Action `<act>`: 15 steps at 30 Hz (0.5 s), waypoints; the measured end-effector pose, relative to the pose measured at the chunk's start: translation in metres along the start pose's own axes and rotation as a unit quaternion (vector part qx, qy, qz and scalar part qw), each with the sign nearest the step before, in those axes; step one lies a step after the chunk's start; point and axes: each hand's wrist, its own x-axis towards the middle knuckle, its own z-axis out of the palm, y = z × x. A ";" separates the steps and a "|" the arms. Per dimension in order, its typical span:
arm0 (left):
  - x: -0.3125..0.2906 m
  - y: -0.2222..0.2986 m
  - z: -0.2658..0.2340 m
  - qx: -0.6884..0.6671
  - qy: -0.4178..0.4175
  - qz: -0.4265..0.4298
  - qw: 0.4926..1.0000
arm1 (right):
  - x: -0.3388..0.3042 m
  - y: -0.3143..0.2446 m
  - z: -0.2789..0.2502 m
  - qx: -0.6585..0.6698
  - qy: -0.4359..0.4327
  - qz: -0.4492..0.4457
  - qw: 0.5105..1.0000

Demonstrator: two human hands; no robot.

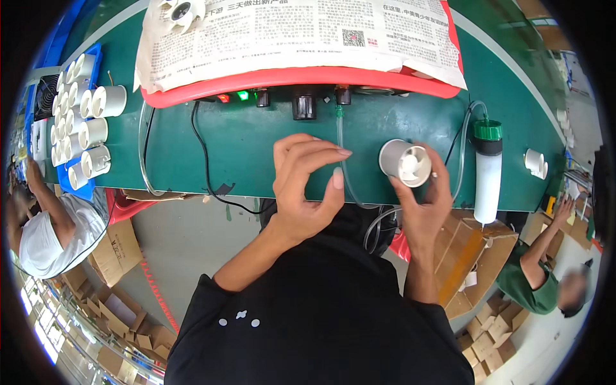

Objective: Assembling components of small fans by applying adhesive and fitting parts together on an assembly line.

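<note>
My right hand (427,199) grips a white cylindrical fan housing (393,157) between thumb and fingers, just above the green table's near part. White blades show inside its round mouth, which is tilted toward me. To its left, my left hand (301,183) hovers with fingers curved and the thumb apart from the index finger; nothing shows between them. A thin clear tube (343,141) runs down behind the left fingertips. Right of my right hand is a white dispensing syringe (488,183) with a green cap, its needle pointing down past the table edge.
A red machine (289,82) with black knobs, covered by newspaper (282,45), stands at the back; a white fan impeller (183,14) lies on it. A blue tray (67,176) holds several white housings at left. Another white housing (535,163) sits at right. Co-workers flank both sides.
</note>
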 end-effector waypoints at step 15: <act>0.000 -0.001 0.001 -0.014 0.013 -0.050 0.999 | -0.011 -0.029 -0.022 0.143 0.259 -0.171 0.940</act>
